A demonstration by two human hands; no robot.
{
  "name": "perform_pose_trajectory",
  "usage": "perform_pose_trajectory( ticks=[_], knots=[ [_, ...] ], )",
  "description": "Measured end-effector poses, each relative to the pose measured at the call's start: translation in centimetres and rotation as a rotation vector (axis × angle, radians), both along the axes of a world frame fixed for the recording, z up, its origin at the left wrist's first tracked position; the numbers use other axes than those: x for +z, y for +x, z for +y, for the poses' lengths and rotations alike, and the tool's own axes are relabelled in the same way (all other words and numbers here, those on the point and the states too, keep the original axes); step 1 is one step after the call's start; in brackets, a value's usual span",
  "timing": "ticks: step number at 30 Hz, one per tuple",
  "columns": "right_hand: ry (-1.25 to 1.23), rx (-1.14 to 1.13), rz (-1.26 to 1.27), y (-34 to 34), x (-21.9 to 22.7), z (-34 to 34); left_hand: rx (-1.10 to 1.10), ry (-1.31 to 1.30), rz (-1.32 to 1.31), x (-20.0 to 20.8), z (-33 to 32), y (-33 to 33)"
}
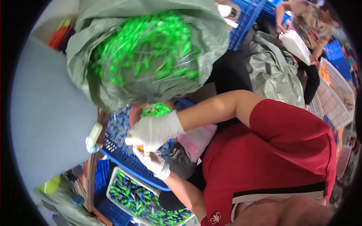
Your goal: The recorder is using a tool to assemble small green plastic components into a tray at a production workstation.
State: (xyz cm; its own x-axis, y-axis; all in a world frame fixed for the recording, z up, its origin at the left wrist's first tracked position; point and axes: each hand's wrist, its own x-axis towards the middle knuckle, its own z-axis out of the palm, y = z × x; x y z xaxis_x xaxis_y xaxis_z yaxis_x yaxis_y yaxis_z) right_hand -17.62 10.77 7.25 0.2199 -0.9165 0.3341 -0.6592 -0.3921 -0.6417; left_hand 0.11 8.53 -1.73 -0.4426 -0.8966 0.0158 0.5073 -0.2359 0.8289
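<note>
My right hand [152,132], in a white glove, comes in from the right over a blue basket [130,167]. Its fingers are curled closed. Just below it my left hand [152,162], also gloved in white, has its fingers bent together close to the right fingertips. A small orange piece [140,147] shows between the two hands; which hand grips it is hidden. Small blue and clear pieces [117,122] fill the basket. Behind my right hand a pinkish bowl [135,115] holds bright green pieces [156,109].
A large grey-green sack [85,81] of green pieces with clear stems stands beyond the basket. A white tray [113,180] of green, blue and black pieces sits below. A pale panel [52,113] borders the left. At upper right, another person [307,19] holds a white jug [296,45].
</note>
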Motion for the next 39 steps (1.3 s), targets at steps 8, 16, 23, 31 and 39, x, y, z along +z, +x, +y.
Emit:
perform_pose_trajectory(
  ticks=[8, 16, 23, 31, 39],
  knots=[
    [-0.158, -0.146, -0.004, -0.8, 0.1, 0.7, -0.060, 0.078, 0.107, -3.2, -0.8, 1.3],
    [-0.175, 0.007, -0.037, -1.3, -2.3, 1.6, -0.011, 0.061, -0.082, 0.7, 1.6, -0.9],
    [0.089, 0.020, -0.199, -1.4, -7.8, 0.5, -0.169, 0.206, 0.076, -0.6, 2.2, -1.5],
    [0.266, -0.186, -0.445, -0.5, -9.8, 2.2, 0.312, -0.863, -0.909, -3.2, 2.8, -4.0],
    [0.793, -0.001, -0.727, -3.4, -12.0, 2.5, 0.178, -0.824, -0.836, -4.2, 3.5, -1.8]
  ],
)
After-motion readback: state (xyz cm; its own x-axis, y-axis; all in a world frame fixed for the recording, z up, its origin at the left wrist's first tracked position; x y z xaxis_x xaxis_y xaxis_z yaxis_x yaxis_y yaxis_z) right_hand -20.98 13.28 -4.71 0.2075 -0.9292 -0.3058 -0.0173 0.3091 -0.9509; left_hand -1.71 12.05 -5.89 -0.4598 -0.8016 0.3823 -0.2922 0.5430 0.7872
